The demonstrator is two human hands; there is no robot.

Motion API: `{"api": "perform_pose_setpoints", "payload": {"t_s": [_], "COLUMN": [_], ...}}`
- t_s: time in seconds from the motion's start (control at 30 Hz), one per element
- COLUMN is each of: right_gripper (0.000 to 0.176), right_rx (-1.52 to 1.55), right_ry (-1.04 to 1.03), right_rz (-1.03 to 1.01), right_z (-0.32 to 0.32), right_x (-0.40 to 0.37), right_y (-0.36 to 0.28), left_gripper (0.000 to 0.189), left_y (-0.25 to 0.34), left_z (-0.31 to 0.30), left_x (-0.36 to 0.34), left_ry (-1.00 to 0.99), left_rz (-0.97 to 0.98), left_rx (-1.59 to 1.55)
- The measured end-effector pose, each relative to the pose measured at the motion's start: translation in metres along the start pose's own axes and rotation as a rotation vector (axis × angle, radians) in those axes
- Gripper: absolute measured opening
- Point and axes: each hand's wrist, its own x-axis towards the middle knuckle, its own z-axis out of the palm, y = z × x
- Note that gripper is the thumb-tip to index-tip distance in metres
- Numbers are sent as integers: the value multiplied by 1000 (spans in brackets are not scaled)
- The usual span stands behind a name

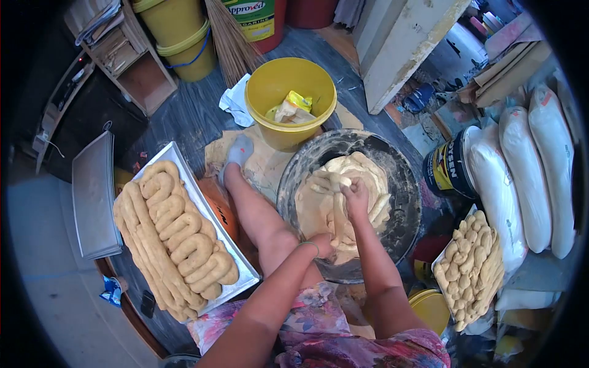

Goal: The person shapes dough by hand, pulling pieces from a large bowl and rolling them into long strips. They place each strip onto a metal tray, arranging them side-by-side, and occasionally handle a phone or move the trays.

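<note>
A wide black basin [410,202] stands on the floor before me, holding pale dough strips [363,164] and a light brown, powdery-looking layer. Above it, my right hand [356,199] is closed on one end of a dough strip [339,211], which hangs down toward my left hand. Lower in the basin, my left hand [322,245] has its fingers curled at the strip's lower part; the fingertips are partly hidden. On my left, a tray [248,276] bears long and folded dough ropes [178,224]. Small dough pieces [469,257] cover another tray on my right.
A yellow bucket [261,119] with wrappers inside stands just beyond the basin. White filled sacks [524,178] and a dark paint bucket [445,165] line the right side. Metal trays [95,196] lean at left. A broom [233,46] and stacked yellow buckets [190,52] are behind.
</note>
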Motion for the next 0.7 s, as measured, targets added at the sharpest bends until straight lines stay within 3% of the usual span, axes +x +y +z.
{"api": "perform_pose_setpoints", "payload": {"t_s": [0.1, 0.2, 0.3, 0.5, 0.6, 0.7], "right_gripper": [17, 16, 15, 11, 12, 16], "right_rx": [160, 429, 490, 568, 571, 425], "right_ry": [67, 111, 81, 68, 52, -22], "right_rz": [76, 138, 96, -28, -66, -120], "right_z": [17, 27, 13, -25, -31, -37], "right_x": [20, 32, 37, 24, -3, -45], "right_y": [-30, -69, -88, -134, -164, -184], "left_gripper": [53, 53, 54, 50, 46, 43], "left_y": [21, -6, -3, -18, -3, 15], "left_z": [-10, 8, 5, 15, 12, 7], "left_x": [-21, -5, -1, 19, 4, -14], "left_ry": [-204, -100, -288, -413, -307, -25], "left_rz": [-21, 289, 197, 134, -3, -77], "left_rx": [-73, 292, 348, 479, 503, 423]}}
